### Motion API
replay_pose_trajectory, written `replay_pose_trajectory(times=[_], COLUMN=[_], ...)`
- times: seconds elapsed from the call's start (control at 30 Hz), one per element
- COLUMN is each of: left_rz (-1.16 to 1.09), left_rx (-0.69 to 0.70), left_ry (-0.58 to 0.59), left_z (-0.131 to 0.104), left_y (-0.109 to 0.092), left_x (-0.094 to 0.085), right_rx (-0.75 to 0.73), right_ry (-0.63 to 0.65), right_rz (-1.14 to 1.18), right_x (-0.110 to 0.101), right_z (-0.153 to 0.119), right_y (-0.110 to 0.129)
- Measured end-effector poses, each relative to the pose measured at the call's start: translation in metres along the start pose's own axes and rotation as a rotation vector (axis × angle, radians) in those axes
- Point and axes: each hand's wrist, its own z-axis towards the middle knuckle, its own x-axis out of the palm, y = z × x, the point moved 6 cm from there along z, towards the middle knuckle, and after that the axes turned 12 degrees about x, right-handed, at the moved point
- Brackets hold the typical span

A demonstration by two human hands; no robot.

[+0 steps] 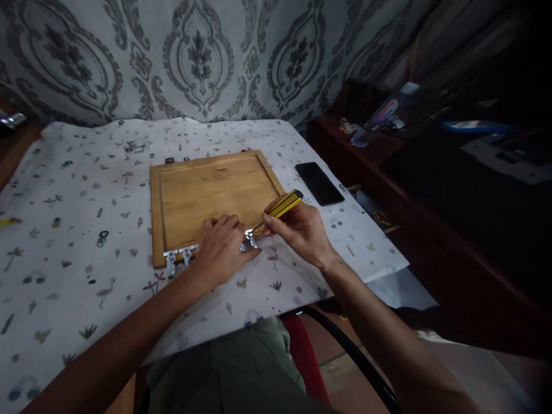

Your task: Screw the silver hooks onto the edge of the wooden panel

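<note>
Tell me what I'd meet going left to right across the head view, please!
Yellow object → leftmost hinge → left hand → screwdriver → phone → bottle → blue object.

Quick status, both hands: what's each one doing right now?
Left hand: on the wooden panel, by a metal hinge; grip can't be told.
Right hand: closed, holding a yellow-and-black screwdriver.

On the counter, mid-frame, lies the panel, hinges along its lower edge; right of it, the phone; upper right, a bottle; behind, across the top, a curtain.
</note>
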Motion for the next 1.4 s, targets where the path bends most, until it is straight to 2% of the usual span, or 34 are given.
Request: replay_pose_trajectory(times=[0.3,0.57,0.8,1.03,1.13,1.4], left_rz=[-0.001,-0.035,0.019,-0.009,-0.009,0.004], left_rx=[-0.002,-0.003,0.010,0.000,0.010,0.010], left_ry=[-0.005,0.007,0.017,0.010,0.010,0.033], left_z=[0.001,0.001,0.001,0.001,0.001,0.001], left_y=[0.001,0.001,0.000,0.001,0.001,0.000], left_x=[0.002,0.002,0.001,0.003,0.004,0.003], right_rx=[0.011,0.084,0.014,0.060,0.082,-0.094], right_ry=[-0.010,0.117,0.161,0.092,0.159,0.269], right_rz=[-0.010,0.163,0.202,0.260,0.293,0.273], right_x=[0.002,0.012,0.013,0.012,0.019,0.019], right_z=[-0.001,0.009,0.011,0.018,0.025,0.033], right_y=[0.000,-0.003,0.007,0.007,0.010,0.015])
